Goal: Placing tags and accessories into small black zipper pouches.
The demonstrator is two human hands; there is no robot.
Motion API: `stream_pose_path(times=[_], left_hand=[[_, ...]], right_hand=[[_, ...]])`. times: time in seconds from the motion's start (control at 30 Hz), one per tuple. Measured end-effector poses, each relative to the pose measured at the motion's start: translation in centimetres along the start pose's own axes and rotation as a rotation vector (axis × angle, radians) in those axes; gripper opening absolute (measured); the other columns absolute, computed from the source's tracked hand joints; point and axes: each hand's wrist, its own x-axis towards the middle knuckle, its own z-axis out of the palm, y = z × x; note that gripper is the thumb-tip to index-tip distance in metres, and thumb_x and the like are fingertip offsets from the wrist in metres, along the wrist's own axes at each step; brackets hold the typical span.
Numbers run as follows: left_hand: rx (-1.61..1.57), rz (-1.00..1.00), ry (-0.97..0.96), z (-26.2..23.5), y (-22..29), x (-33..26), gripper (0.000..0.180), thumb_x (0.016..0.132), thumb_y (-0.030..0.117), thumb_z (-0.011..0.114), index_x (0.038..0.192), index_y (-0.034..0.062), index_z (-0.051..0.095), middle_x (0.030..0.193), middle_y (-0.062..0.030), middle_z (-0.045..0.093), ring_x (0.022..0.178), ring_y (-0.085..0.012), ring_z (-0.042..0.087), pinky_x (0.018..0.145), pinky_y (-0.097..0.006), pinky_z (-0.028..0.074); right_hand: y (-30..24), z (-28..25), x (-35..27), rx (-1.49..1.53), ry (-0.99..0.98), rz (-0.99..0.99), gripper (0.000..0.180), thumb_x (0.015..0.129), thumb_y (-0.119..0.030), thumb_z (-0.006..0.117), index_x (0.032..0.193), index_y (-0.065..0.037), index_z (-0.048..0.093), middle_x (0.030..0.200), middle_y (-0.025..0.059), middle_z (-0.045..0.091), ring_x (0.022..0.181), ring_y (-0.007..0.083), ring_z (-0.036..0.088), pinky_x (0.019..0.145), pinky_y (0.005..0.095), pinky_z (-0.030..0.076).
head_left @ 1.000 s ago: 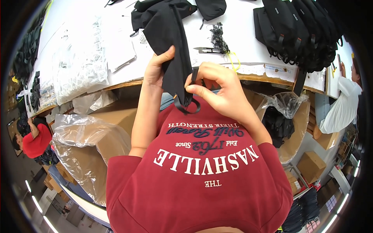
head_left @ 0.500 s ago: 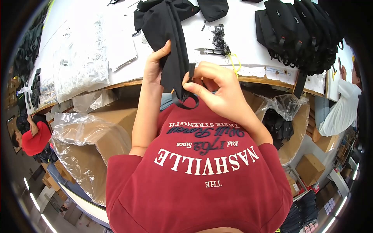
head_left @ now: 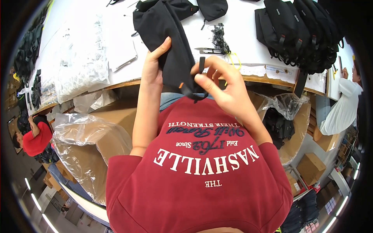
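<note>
A black fabric bag (head_left: 173,58) hangs at a slant over the table's near edge. My left hand (head_left: 154,62) is closed round its left side, thumb on top and fingers mostly hidden underneath. At the bag's near end sit a small orange tag (head_left: 181,85) and a black strap loop (head_left: 194,96). My right hand (head_left: 224,79) pinches a narrow black strip (head_left: 201,65) beside that end. The strip stands up past the fingertips, and whether it is a zip pull or a strap end I cannot tell.
Thread snips (head_left: 210,51) lie by a pile of black cords (head_left: 218,39) on the white table (head_left: 241,42). Stacked black bags (head_left: 287,35) fill the right; clear plastic packets (head_left: 79,58) cover the left. Plastic-lined cartons (head_left: 85,155) stand below. Two other people work at the sides.
My right hand has moved slightly right and up with the black strip. The bag's near end has swung right and turned, so its orange tag shows more.
</note>
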Motion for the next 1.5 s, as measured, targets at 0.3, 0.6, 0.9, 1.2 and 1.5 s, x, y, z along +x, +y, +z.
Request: stream_pose_path(times=[0.3, 0.6, 0.9, 1.2, 1.5], left_hand=[[0.874, 0.536, -0.069, 1.3, 2.2, -3.4, 0.118, 0.055, 0.041, 0.086, 0.144, 0.0114, 0.014, 0.151, -0.0141, 0.012, 0.135, -0.0336, 0.023, 0.106, -0.048, 0.027], [0.969, 0.463, -0.114, 1.8, 2.5, -4.5, 0.048, 0.068, -0.008, 0.074, 0.113, 0.0028, 0.062, 0.111, -0.0054, 0.062, 0.102, -0.0122, 0.057, 0.088, -0.025, 0.044], [1.025, 0.539, -0.129, 0.4, 1.5, -4.2, 0.034, 0.08, 0.032, 0.07, 0.09, -0.0005, 0.067, 0.089, -0.0072, 0.067, 0.087, -0.0149, 0.057, 0.086, -0.03, 0.041], [0.873, 0.283, -0.271, 1.3, 1.6, -3.7, 0.06, 0.089, 0.048, 0.055, 0.119, -0.0046, 0.054, 0.112, -0.0113, 0.058, 0.087, -0.0148, 0.059, 0.073, -0.027, 0.05], [1.297, 0.575, 0.179, -3.6, 4.0, -2.1, 0.019, 0.09, 0.017, 0.059, 0.103, 0.0045, 0.06, 0.111, -0.0064, 0.057, 0.104, -0.017, 0.053, 0.088, -0.032, 0.041]], right_hand=[[3.3, -3.7, 0.5, 0.716, 0.082, 0.614, 0.039, 0.089, -0.017, 0.051, 0.124, -0.001, 0.052, 0.099, 0.0067, 0.062, 0.073, 0.0097, 0.059, 0.049, 0.0219, 0.045], [5.7, -4.2, 0.4, 0.236, 0.023, 0.262, 0.044, 0.093, -0.028, 0.048, 0.129, -0.004, 0.047, 0.117, 0.0066, 0.056, 0.096, 0.0123, 0.056, 0.083, 0.0253, 0.044], [1.7, -6.1, 0.9, -0.292, -0.035, -0.238, 0.031, 0.063, -0.011, 0.08, 0.093, -0.01, 0.072, 0.077, 0.0043, 0.063, 0.073, 0.019, 0.056, 0.069, 0.03, 0.044], [1.5, -11.9, 0.7, -0.248, 0.06, -0.053, 0.031, 0.068, -0.014, 0.078, 0.099, -0.014, 0.073, 0.061, -0.0048, 0.042, 0.052, 0.0049, 0.03, 0.051, 0.0219, 0.027], [1.6, -23.9, 5.8, -1.064, 0.866, -0.228, 0.036, 0.075, -0.024, 0.073, 0.11, -0.019, 0.067, 0.092, 0.0064, 0.06, 0.064, 0.0186, 0.056, 0.062, 0.029, 0.048]])
